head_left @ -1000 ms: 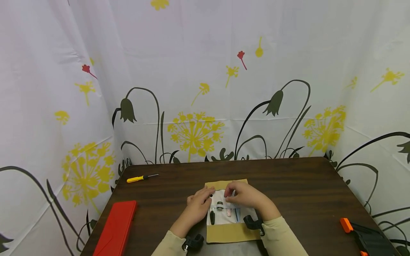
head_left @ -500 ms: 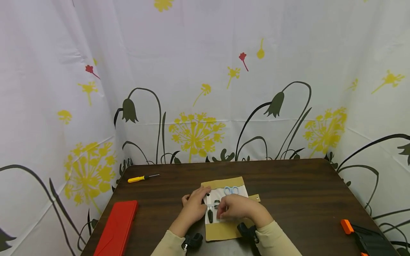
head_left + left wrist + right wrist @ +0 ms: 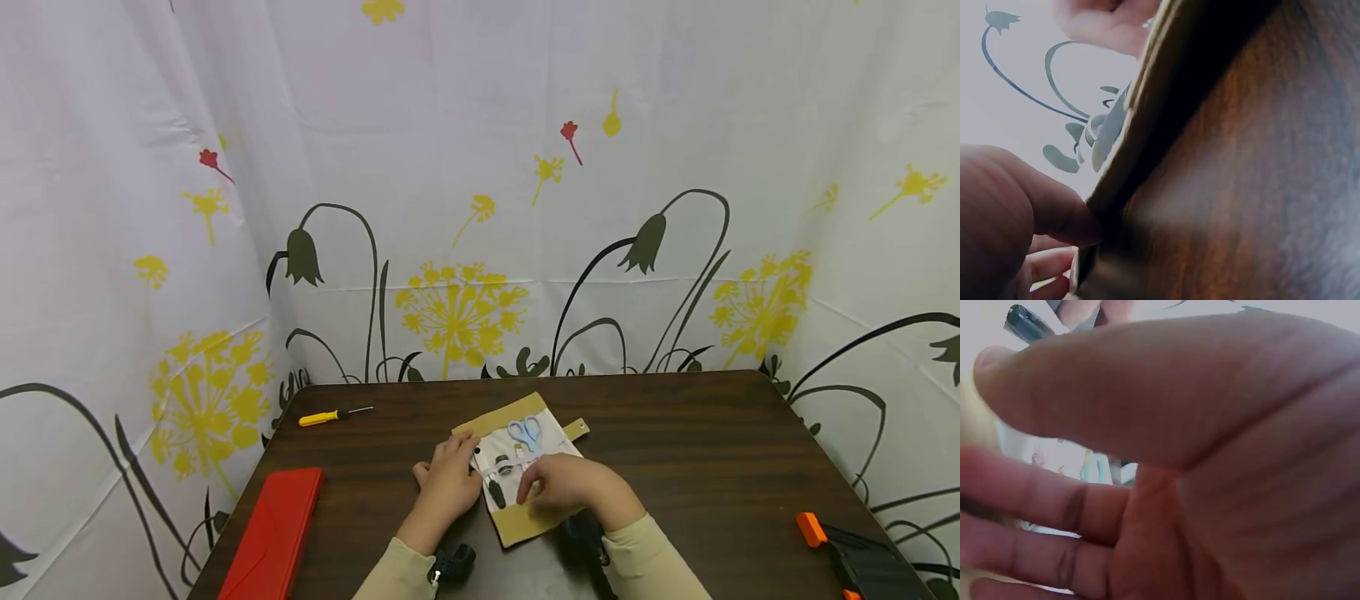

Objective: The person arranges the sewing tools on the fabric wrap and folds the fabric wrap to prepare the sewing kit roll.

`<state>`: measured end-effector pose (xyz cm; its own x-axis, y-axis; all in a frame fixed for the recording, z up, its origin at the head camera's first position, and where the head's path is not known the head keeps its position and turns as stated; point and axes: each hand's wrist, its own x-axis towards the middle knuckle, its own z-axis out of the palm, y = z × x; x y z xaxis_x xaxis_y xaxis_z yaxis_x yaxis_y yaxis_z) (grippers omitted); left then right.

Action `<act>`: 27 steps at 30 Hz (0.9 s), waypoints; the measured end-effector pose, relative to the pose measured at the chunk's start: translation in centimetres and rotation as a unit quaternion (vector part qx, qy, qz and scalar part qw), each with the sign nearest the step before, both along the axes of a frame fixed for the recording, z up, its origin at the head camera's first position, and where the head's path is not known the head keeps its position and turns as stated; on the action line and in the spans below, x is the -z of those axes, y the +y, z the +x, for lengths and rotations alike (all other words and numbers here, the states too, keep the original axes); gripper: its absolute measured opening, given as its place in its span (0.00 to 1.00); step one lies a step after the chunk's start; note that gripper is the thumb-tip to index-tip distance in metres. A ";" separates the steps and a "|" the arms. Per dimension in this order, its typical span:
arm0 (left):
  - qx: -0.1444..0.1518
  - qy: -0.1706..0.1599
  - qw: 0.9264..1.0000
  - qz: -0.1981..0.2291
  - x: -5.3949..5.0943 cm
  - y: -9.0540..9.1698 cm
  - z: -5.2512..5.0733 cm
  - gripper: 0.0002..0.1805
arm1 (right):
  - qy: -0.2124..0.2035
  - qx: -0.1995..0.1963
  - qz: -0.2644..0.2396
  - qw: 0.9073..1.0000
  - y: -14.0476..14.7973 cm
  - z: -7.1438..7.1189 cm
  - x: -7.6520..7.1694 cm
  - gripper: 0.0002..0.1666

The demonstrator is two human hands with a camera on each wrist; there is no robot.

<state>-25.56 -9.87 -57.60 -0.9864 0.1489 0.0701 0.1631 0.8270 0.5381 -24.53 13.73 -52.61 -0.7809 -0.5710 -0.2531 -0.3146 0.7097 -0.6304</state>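
A tan and white fabric pouch (image 3: 557,437) lies unfolded and turned at an angle. My left hand (image 3: 448,483) grips its left edge; in the left wrist view, the thumb (image 3: 1063,215) is on the underside and the edge is off the table. Near the lower right part of the pouch is my right hand (image 3: 573,487), hiding some of it. Its thumb (image 3: 1085,387) and fingers stand apart in the right wrist view. Tucked in the pouch are blue-handled scissors (image 3: 525,432), a small round dark item (image 3: 503,464) and a dark oval item (image 3: 496,493).
A yellow-handled screwdriver (image 3: 333,417) lies at the far left of the dark wood table (image 3: 675,467). A red flat case (image 3: 273,529) is at the left edge. At the right is a black item with orange ends (image 3: 862,554). A flowered curtain (image 3: 480,208) hangs behind.
The pouch has turned counterclockwise and shifted left, its far edge now farther away. My right hand has come down from the scissors area to the pouch's lower right, uncovering the scissors.
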 end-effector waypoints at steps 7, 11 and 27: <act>-0.023 0.019 0.998 -0.049 -0.8 0.4 0.6 0.27 | 0.017 0.037 0.026 0.999 1.4 -0.1 0.0 0.12; -0.024 0.042 0.995 -0.091 -0.8 0.6 0.8 0.25 | 0.046 0.064 0.047 0.996 2.1 -0.1 -0.5 0.17; 0.086 0.054 0.984 -0.145 -1.9 0.9 1.9 0.28 | 0.118 0.138 0.081 0.980 5.0 -1.9 3.5 0.30</act>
